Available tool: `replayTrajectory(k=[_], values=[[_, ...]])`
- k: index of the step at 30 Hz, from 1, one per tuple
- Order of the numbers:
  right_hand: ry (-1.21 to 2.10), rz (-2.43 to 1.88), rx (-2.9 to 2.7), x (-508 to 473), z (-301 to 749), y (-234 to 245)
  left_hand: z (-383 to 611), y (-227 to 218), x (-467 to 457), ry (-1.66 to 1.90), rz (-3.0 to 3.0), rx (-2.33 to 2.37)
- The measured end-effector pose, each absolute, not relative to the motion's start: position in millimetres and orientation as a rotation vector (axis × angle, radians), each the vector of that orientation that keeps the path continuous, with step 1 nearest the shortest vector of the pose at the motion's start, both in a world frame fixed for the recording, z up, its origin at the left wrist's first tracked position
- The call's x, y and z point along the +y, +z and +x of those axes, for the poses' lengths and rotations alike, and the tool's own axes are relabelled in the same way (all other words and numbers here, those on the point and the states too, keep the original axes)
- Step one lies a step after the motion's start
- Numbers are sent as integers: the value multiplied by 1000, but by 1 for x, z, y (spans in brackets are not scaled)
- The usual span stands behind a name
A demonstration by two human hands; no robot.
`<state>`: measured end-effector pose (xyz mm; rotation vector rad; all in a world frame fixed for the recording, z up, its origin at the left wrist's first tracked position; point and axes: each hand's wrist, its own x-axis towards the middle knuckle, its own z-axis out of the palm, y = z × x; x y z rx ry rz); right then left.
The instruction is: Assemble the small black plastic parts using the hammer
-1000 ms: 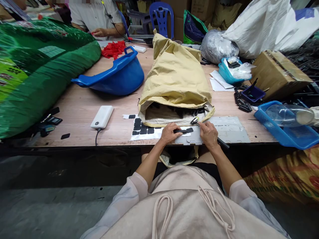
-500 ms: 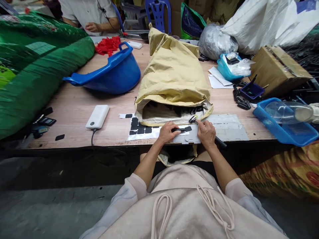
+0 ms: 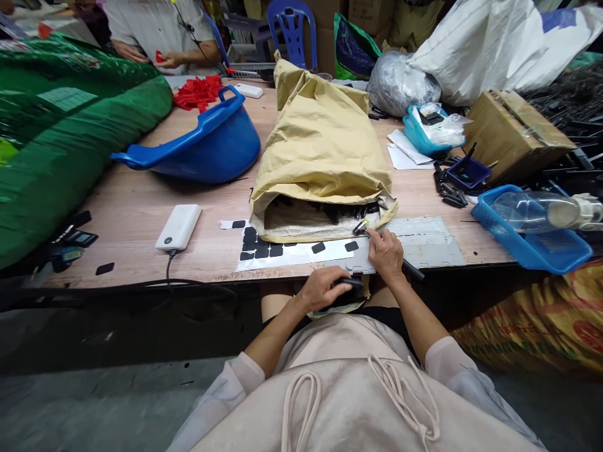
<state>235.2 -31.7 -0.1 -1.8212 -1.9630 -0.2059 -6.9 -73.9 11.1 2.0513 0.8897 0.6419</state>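
My left hand [image 3: 326, 289] is closed on a slim black plastic piece [image 3: 352, 283], just off the table's front edge and above my lap. My right hand [image 3: 387, 254] is wrapped around a hammer; its shiny metal head [image 3: 360, 227] points toward the sack's mouth and its black handle [image 3: 413, 270] sticks out behind the palm. Beneath the right hand lies a grey board [image 3: 431, 242]. Beside it, a white sheet [image 3: 301, 256] carries several black rounded-square pads [image 3: 262, 243]. The yellow sack [image 3: 330, 144] lies with its mouth facing me, dark pieces inside.
To the left are a white power bank [image 3: 179, 227] with a cable, a blue basin [image 3: 207, 147] and a big green bag [image 3: 70, 150]. At the right stand a blue basket [image 3: 532, 245] holding a clear bottle, and a cardboard box [image 3: 522, 135]. A co-worker [image 3: 160, 37] sits opposite.
My left hand has drawn back from the white sheet toward me, over the table edge, with the black piece. My right hand keeps the hammer in nearly the same place.
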Motion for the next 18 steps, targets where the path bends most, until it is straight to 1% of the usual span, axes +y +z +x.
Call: replayTrajectory(k=[3, 7, 10, 12, 14, 16, 18], values=[[-216, -1817, -1962, -31, 235, -1, 0, -16, -101, 386, 2002, 898], [-252, -1830, -1966, -31, 234, 0, 6, -66, -103, 51, 1842, 1231], [-258, -1835, -1968, -31, 233, 1, 8, -89, -94, -121, 1769, 1363], [-241, -1839, -1963, -32, 233, 2, 8, -92, -92, -167, 1761, 1379], [-221, -1840, -1963, -32, 233, 2, 9, -87, -93, -174, 1771, 1364], [-220, -1834, -1965, -32, 234, 1, 8, -72, -95, -144, 1832, 1269], [-236, -1824, -1966, -31, 234, 0, 6, -49, -93, -64, 1927, 1053]])
